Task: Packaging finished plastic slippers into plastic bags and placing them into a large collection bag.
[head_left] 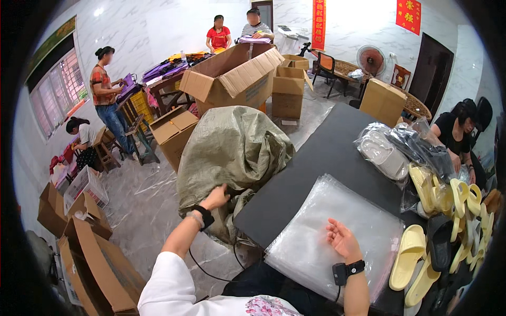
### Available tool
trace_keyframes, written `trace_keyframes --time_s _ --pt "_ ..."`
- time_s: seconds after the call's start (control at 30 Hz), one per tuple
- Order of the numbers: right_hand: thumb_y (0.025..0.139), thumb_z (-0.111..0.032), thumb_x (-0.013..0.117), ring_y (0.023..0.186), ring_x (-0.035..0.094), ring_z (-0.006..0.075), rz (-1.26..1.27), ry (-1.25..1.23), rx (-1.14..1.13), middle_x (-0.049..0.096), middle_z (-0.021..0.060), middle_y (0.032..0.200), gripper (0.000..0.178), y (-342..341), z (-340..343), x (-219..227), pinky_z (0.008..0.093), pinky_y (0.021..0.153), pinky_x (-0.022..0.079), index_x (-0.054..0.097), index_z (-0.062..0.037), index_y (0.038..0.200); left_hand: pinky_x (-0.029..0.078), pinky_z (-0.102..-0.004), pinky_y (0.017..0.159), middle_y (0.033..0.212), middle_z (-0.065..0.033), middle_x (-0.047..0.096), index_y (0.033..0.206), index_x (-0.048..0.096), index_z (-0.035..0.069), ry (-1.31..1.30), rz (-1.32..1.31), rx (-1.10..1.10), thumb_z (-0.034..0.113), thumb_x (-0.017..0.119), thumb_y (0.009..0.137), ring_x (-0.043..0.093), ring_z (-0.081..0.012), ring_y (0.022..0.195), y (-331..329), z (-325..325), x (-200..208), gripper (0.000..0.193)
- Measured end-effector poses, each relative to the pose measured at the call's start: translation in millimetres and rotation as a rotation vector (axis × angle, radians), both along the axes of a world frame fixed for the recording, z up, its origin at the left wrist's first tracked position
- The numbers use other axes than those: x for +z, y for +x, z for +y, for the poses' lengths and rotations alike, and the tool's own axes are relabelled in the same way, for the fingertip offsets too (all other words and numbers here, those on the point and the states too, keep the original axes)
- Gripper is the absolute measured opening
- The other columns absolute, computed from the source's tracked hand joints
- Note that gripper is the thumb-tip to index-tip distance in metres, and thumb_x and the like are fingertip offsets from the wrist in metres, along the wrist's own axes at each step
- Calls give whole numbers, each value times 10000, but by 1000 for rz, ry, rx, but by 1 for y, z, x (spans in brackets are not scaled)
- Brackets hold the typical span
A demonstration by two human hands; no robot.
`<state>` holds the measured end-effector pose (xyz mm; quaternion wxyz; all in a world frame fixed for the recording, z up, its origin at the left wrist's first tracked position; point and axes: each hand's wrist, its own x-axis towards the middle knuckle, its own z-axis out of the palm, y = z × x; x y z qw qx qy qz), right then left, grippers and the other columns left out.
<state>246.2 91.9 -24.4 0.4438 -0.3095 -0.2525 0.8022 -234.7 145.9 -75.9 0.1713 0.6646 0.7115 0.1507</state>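
My left hand (pixel 215 198) reaches out to a big grey-green woven sack (pixel 232 147) beside the table and grips a fold of its cloth near the opening. My right hand (pixel 342 240) rests palm up, fingers loosely apart, on a stack of clear plastic bags (pixel 316 221) lying on the dark table (pixel 327 147). It holds nothing. Both wrists carry black bands. Pale yellow slippers (pixel 408 255) lie just right of the bag stack.
More yellow slippers (pixel 453 197) and bagged slippers (pixel 382 150) pile up at the table's right, where a person in black (pixel 453 131) sits. Open cardboard boxes (pixel 232 76) stand behind the sack and at lower left (pixel 89 253). Several people work at the far tables.
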Motion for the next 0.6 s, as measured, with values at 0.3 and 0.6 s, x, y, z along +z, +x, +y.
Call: trace_keyframes --time_s 0.3,0.6 --pt "932 -230 463 761 554 151 10 -24 -17 562 97 939 346 4 -3 -1 297 705 485 462 8 1184 343 -424 981 1346 -285 322 1414 54 50 832 75 358 145 659 763 371 -421 1201 -45 120 192 894" --pt "940 -210 444 782 552 153 -5 -17 -20 568 116 965 346 5 -4 -2 300 715 481 455 23 1196 428 -468 837 991 -343 514 1276 187 -149 416 -191 465 37 490 796 522 -441 943 -40 157 71 597"
